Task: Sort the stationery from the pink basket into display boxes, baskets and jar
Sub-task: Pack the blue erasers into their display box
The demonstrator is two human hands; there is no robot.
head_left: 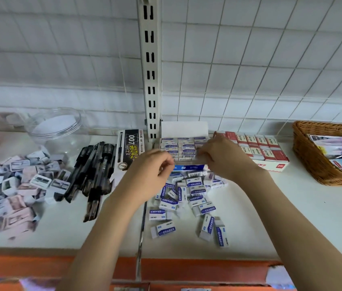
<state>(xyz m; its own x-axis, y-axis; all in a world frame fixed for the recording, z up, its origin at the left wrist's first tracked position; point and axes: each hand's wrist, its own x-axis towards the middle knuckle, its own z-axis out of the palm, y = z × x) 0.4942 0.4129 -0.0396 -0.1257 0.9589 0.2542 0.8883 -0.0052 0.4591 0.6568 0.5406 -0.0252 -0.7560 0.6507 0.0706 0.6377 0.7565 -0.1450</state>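
Erasers (189, 198) lay loose at the shelf's six o'clock, heaped by their box (181, 149) at twelve for short reaches. Right hand (221, 157) pinched one eraser over the box rows, probably slotting it. Left hand (152, 174) hovered curled; whether holding anything, I couldn't tell.

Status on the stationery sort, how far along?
Done: red-label box looks full; wicker basket holds packets. In hand: right hand sets an eraser into the eraser box; left hand hovers. Left: loose erasers, pens, sharpeners; jar looks empty.
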